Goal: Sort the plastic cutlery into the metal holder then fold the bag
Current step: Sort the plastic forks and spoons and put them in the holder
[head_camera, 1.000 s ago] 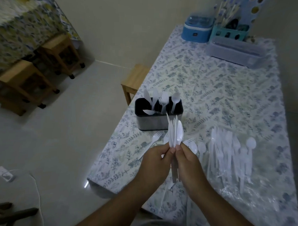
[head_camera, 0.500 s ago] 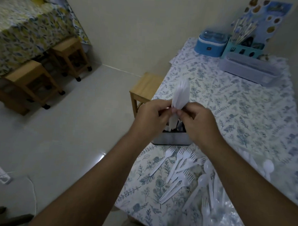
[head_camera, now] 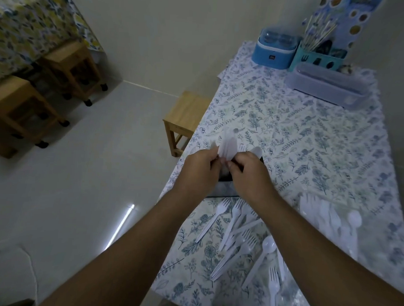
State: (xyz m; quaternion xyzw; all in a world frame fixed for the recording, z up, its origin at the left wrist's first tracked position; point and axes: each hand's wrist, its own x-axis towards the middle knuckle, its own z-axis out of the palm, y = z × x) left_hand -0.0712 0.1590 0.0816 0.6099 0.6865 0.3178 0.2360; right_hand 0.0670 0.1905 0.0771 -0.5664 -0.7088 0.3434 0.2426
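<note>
A bunch of white plastic cutlery (head_camera: 228, 147) stands upright over the metal holder (head_camera: 222, 188), pinched from both sides by my left hand (head_camera: 199, 172) and my right hand (head_camera: 250, 175). My hands hide most of the holder; only its lower wall and a dark inner edge show. Loose white forks (head_camera: 234, 219) and a spoon (head_camera: 267, 246) lie on the floral tablecloth (head_camera: 288, 137) in front of the holder. More cutlery (head_camera: 327, 216) rests on the clear plastic bag (head_camera: 376, 257) at the right.
At the table's far end stand a blue box (head_camera: 274, 52), a teal utensil rack (head_camera: 319, 55) and a long lidded plastic container (head_camera: 329, 86). A wooden stool (head_camera: 186, 115) sits at the table's left edge. Wooden stools (head_camera: 71, 68) stand on the floor at left.
Both hands carried the bunch of cutlery forward from near the table's front to above the holder, then lowered it closer to the holder's opening.
</note>
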